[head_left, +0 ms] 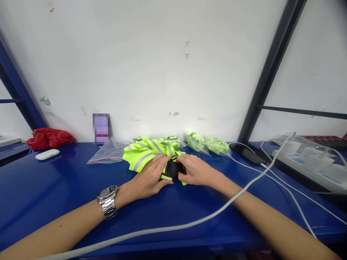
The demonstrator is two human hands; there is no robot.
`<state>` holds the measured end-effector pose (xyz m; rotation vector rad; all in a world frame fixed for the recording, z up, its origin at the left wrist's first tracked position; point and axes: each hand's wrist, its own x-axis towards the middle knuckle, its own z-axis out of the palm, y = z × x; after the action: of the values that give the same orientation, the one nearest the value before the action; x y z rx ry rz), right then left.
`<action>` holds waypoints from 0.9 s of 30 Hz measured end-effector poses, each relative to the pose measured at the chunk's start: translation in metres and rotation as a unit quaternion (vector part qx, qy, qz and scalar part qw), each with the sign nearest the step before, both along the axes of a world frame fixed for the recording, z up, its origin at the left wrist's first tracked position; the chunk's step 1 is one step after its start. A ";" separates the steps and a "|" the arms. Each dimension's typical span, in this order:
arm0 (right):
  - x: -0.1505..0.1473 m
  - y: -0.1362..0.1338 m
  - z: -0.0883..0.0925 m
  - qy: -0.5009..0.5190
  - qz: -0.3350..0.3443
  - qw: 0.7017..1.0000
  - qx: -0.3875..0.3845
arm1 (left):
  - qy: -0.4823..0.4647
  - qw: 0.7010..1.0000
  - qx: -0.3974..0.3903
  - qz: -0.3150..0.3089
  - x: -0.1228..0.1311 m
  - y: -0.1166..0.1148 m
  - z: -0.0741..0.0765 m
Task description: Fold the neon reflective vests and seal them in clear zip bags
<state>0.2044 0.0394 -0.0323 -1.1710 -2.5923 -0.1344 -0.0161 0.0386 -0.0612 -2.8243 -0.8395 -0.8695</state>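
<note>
Head view: hands (173, 175) (both) on vest (148, 153)

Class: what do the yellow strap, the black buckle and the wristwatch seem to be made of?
Strap: woven fabric, neon yellow with grey, probably reflective stripes; it folds limply. Buckle: likely plastic, plain black; half hidden by both hands. Wristwatch: metal, silvery, shiny linked band.

A crumpled neon-yellow fabric vest with grey reflective stripes (148, 153) lies on the blue tabletop, bunched into loose folds, its bulk toward the wall. At its near edge sits a black plastic buckle (173, 169), flat against the surface, neon strap ends poking out beside it, partly covered by fingers.
</note>
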 end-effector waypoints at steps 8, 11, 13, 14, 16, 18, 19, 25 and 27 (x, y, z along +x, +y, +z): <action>0.005 -0.002 0.001 -0.028 0.010 0.999 0.031 | 0.012 1.000 0.003 0.006 0.002 -0.003 0.002; 0.006 -0.002 0.002 -0.033 0.008 0.999 0.036 | 0.009 1.000 -0.002 0.009 0.002 -0.004 0.002; 0.007 -0.002 0.002 -0.032 0.009 0.999 0.038 | 0.007 1.000 -0.001 0.008 0.002 -0.005 0.002; 0.007 -0.001 0.003 -0.030 0.011 0.999 0.039 | 0.007 1.000 0.001 0.006 0.002 -0.005 0.003; 0.007 -0.001 0.003 -0.026 0.016 0.999 0.040 | 0.011 1.000 0.006 0.001 0.002 -0.005 0.004; 0.007 0.000 0.003 -0.021 0.021 0.999 0.037 | 0.017 1.000 0.011 -0.002 0.002 -0.005 0.005; 0.008 0.001 0.003 -0.018 0.023 0.999 0.034 | 0.018 1.000 0.012 -0.002 0.002 -0.005 0.005; 0.016 0.009 0.002 0.020 0.043 0.999 0.003 | 0.012 1.000 0.011 0.010 0.002 -0.006 0.006; 0.020 0.012 0.002 0.029 0.051 0.998 -0.004 | 0.012 1.000 0.010 0.013 0.002 -0.005 0.006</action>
<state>0.2249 0.0519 -0.0298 -1.0273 -2.5968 -0.0664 -0.0137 0.0331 -0.0556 -2.7949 -0.8578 -0.8345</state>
